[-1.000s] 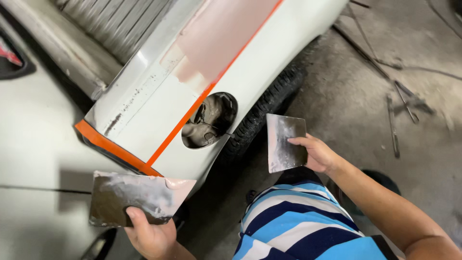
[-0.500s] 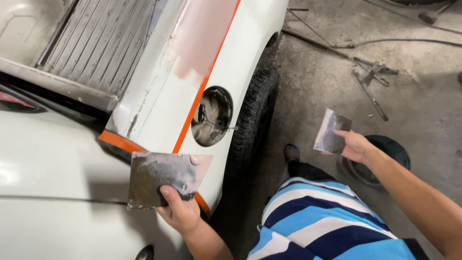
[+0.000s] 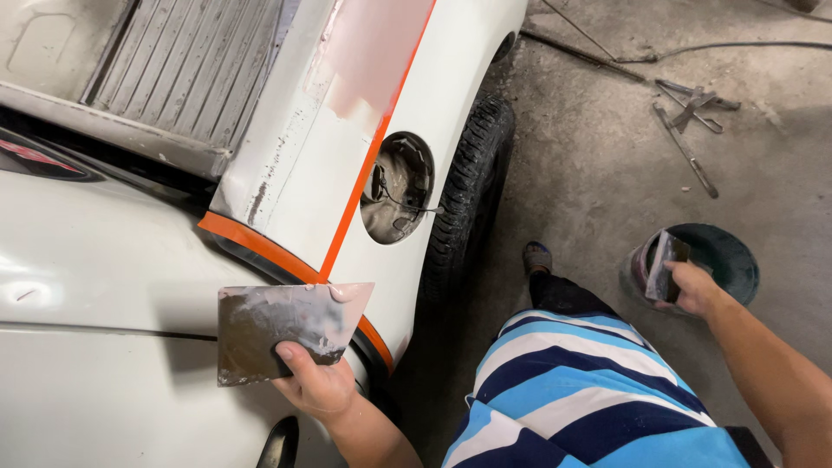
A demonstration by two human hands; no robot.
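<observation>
My left hand [image 3: 319, 386] grips a flat metal mixing board [image 3: 286, 328] smeared with pinkish filler, held level over the white car body [image 3: 87, 286]. My right hand [image 3: 693, 286] holds a small metal spreader [image 3: 666, 264] at the rim of a dark green tin [image 3: 732, 260] on the concrete floor. On the white rear panel [image 3: 295, 182] there is a pink filler patch [image 3: 373, 52], orange masking tape [image 3: 364, 182] and an open fuel filler hole [image 3: 397, 186].
A rear tyre [image 3: 464, 199] stands beside my leg and shoe [image 3: 537, 257]. Metal tools [image 3: 689, 121] and a cable [image 3: 693, 48] lie on the floor at the upper right. The ribbed pickup bed [image 3: 186, 69] is at the upper left.
My right hand has swung down and to the right with the spreader, reaching the tin. The view shifted, and the mixing board stays held in my left hand near the panel.
</observation>
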